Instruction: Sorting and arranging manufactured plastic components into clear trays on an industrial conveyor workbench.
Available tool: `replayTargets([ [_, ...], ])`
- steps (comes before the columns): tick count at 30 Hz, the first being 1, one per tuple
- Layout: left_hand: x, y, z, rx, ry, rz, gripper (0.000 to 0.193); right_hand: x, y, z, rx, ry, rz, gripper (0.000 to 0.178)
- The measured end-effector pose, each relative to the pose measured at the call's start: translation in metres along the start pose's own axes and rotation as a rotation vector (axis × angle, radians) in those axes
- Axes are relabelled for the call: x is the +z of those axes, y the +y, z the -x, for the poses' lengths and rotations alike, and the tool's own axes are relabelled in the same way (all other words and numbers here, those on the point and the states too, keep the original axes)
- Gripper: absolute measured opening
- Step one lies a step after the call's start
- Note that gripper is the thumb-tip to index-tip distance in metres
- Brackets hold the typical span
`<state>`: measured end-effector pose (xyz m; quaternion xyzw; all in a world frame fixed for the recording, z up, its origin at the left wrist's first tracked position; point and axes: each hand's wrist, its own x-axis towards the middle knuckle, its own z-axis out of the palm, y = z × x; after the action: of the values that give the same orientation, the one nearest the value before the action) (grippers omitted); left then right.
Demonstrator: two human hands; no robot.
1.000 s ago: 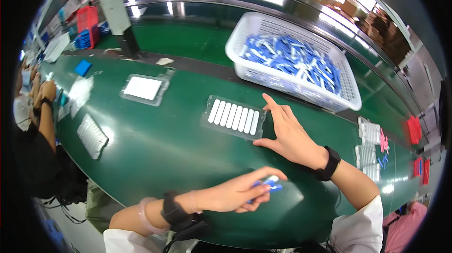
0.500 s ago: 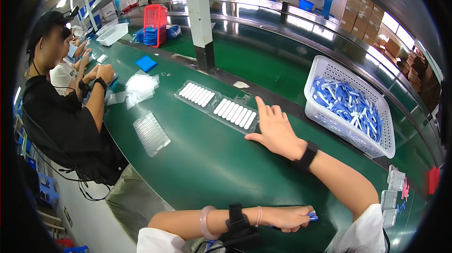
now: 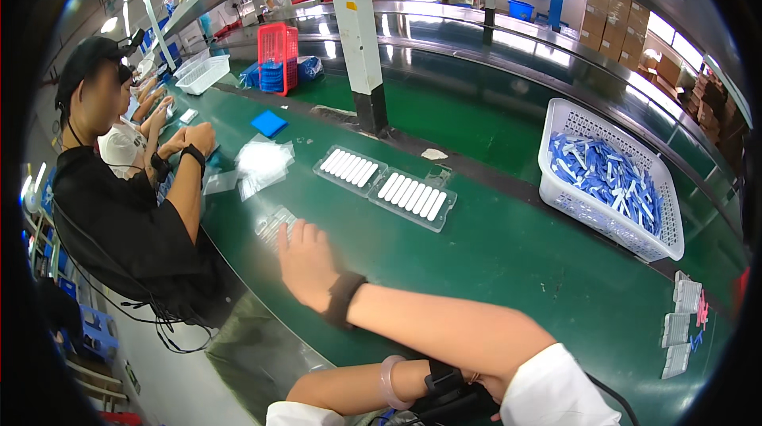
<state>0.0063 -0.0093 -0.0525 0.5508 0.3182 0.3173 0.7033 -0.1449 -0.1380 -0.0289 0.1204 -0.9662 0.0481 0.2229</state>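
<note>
Covering the near end of a clear tray (image 3: 273, 220) left of centre in the frame: right hand (image 3: 308, 267), can't tell if its grip has closed on it. Left hand (image 3: 492, 388) at bottom centre is mostly hidden behind the right sleeve (image 3: 556, 390), grip can't be told. Around them: a pair of trays with white strips (image 3: 447, 209) at centre, a white basket (image 3: 595, 220) of blue and white pieces at right, white sheets (image 3: 266, 166) upper left, co-worker in black (image 3: 119, 224) far left.
</note>
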Motion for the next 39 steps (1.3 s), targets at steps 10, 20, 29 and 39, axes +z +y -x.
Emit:
replayTargets([
  [10,-0.015,0.052,0.018,-0.046,0.146,0.184,0.020,-0.121,0.203,0.133,-0.140,-0.259,-0.436,0.082],
  [20,-0.014,0.071,0.009,0.176,0.838,0.214,0.015,-0.219,0.265,0.266,0.211,-0.364,-0.364,0.067],
  [29,-0.015,0.071,0.014,0.227,0.851,0.286,0.016,-0.196,0.228,0.243,0.727,-0.095,-1.493,0.025],
  [39,-0.025,0.066,0.018,0.236,1.135,0.638,0.016,-0.183,0.284,0.205,0.891,-0.310,-1.036,0.022],
])
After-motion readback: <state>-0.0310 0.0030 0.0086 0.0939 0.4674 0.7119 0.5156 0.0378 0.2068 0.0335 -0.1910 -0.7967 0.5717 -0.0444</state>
